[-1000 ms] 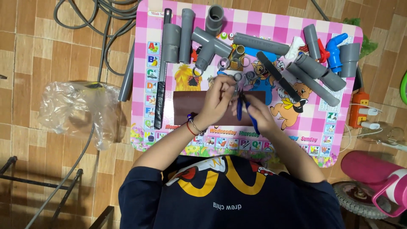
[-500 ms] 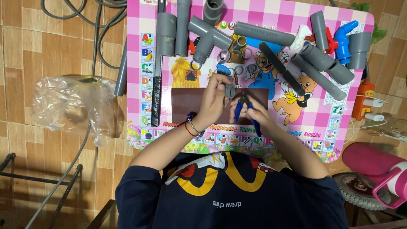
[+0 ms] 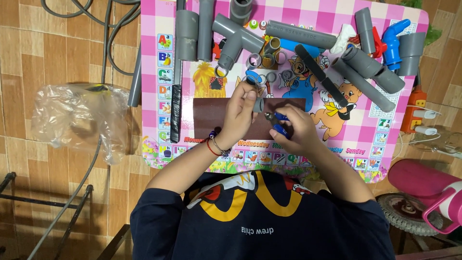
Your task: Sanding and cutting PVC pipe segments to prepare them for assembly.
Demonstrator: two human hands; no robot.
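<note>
Item in hand: a short grey pipe piece (image 3: 259,104), pinched at the fingertips of my left hand (image 3: 239,113), fingers closed together on it. It is held just above the dark brown sheet (image 3: 211,114) that lies on the pink checked mat (image 3: 159,77).

Tool: blue-handled pliers (image 3: 278,123), gripped in my right hand (image 3: 294,130), fingers wrapped shut round the handles. The nose of the pliers points at the pipe piece and sits just beside it; whether the tips touch it I cannot tell.

Change noted: half a second ago my two hands were bunched close together over the sheet, pipe piece and pliers overlapping. Now they have drawn a little apart, and the pipe piece shows clear at my left fingertips. I judge the pliers to be between bites on the piece, not finished with it.

Around the hands, on the mat: a scatter of small grey rings and short couplings (image 3: 262,61); a grey tee fitting (image 3: 236,36); a long grey pipe (image 3: 301,33); a black strip (image 3: 321,77); joined grey pipes (image 3: 370,72); a blue elbow fitting (image 3: 393,41).

Off the mat: a crumpled clear plastic bag (image 3: 77,118) on the tiled floor to the left; a pink bottle (image 3: 426,185) to the lower right.
</note>
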